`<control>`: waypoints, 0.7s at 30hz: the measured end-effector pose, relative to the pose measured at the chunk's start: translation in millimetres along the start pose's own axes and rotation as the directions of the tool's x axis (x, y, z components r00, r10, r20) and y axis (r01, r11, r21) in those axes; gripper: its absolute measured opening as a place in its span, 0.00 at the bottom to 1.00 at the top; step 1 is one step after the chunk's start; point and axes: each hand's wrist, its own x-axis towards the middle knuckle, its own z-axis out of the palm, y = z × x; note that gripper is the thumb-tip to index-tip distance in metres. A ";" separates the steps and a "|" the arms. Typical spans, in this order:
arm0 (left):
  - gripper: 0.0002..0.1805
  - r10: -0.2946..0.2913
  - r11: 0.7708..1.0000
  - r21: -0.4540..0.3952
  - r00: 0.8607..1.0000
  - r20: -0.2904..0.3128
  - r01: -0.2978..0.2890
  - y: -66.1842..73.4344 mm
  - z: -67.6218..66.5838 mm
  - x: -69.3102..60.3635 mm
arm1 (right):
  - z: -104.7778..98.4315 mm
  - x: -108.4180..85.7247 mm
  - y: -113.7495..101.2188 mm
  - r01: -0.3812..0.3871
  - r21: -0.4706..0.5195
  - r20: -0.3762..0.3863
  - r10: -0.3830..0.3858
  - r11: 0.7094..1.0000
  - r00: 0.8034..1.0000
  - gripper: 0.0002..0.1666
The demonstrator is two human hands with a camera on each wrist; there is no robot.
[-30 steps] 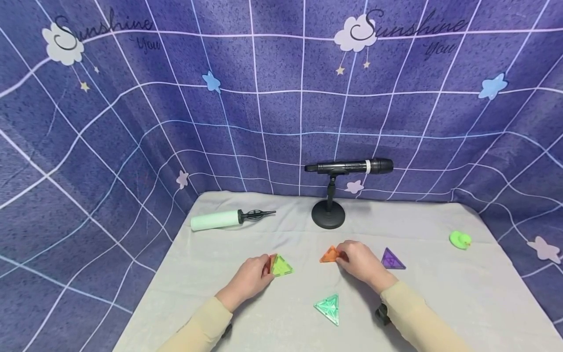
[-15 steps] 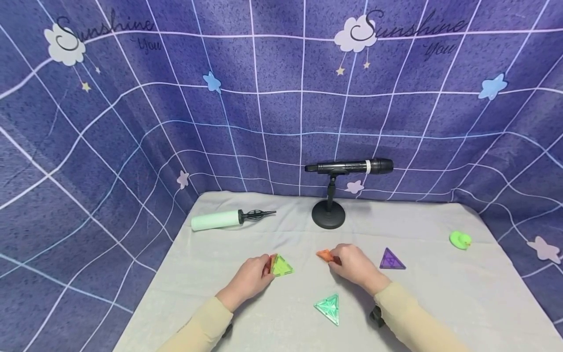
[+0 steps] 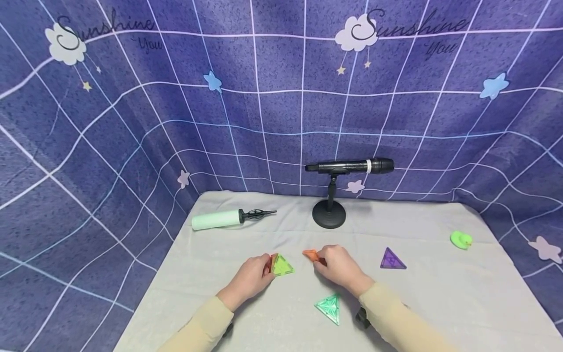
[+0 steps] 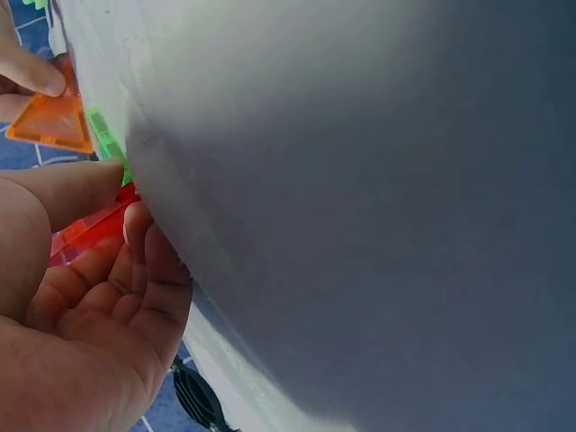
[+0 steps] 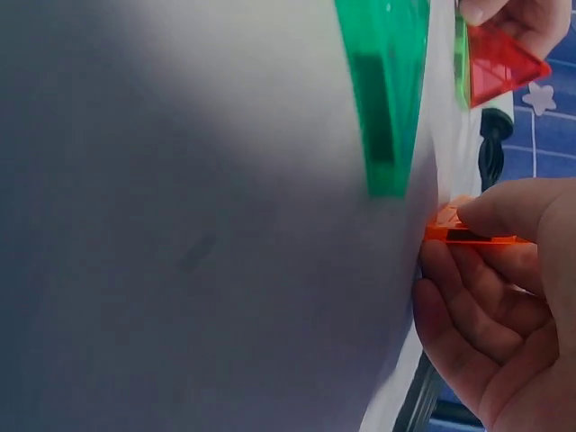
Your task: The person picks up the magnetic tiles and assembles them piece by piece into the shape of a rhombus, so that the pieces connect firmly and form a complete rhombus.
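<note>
In the head view my left hand (image 3: 249, 277) pinches a red translucent triangular magnetic tile (image 5: 497, 67), which stands up from the table. A lime-green triangular tile (image 3: 282, 265) lies flat against its lower edge. To the right, my right hand (image 3: 340, 266) holds an orange triangular tile (image 3: 310, 254) between thumb and fingers, its free tip pointing left toward the other two. A gap separates the orange tile from the lime one. Nearer the front lies a teal triangular tile (image 3: 330, 309), and a purple triangular tile (image 3: 392, 259) rests right of my right hand.
Behind the hands, a black microphone (image 3: 352, 166) sits on a round-based stand (image 3: 329, 214). A pale green hand pump (image 3: 217, 220) lies at the back left. At the far right is a green toy duck (image 3: 461, 240). A purple patterned cloth (image 3: 281, 112) surrounds the table (image 3: 422, 313).
My right hand has moved left with the orange tile, away from the purple tile and closer to the lime one. The orange tile has tilted. My left hand stays in place.
</note>
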 end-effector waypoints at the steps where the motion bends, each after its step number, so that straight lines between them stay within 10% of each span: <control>1: 0.14 -0.003 1.000 -0.002 1.000 0.002 0.003 0.2 0.0 -0.2 | 1.1 0.9 -2.0 0.000 0.000 0.003 0.000 1.000 1.000 0.14; 21: 0.14 0.000 1.000 -0.008 1.000 0.008 0.000 -2.2 1.4 1.7 | 18.1 20.5 -31.5 -0.022 0.027 0.050 0.021 0.999 0.999 0.11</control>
